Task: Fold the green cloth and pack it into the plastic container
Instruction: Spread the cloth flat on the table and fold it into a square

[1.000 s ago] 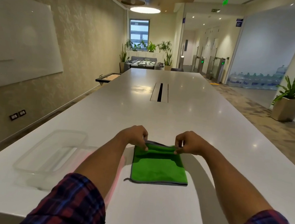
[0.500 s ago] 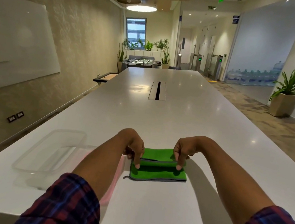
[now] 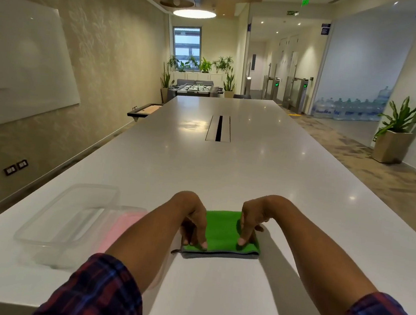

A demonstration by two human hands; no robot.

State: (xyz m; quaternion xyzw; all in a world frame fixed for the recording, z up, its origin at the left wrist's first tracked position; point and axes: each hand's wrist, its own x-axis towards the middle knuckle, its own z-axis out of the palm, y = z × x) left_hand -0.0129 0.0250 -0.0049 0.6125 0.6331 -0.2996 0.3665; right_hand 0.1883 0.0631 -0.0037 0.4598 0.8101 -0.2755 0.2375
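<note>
Green folded microfibre cloth [image 3: 221, 233] lies pinned under left hand [image 3: 191, 219] and right hand [image 3: 251, 223], fingertips pressing; next, lifting into clear plastic container [image 3: 42, 236] left of it

Long white counter [image 3: 240, 166] is showing a smooth, glossy finish, reflecting ceiling lights. Folded green cloth [image 3: 221, 231] is appearing matt, soft-napped, grey-edged. Rectangular clear plastic container [image 3: 68, 216] is looking smooth, translucent.

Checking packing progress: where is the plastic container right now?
In the head view, the plastic container sits empty on the white table, left of the green cloth and beyond the left forearm.
</note>
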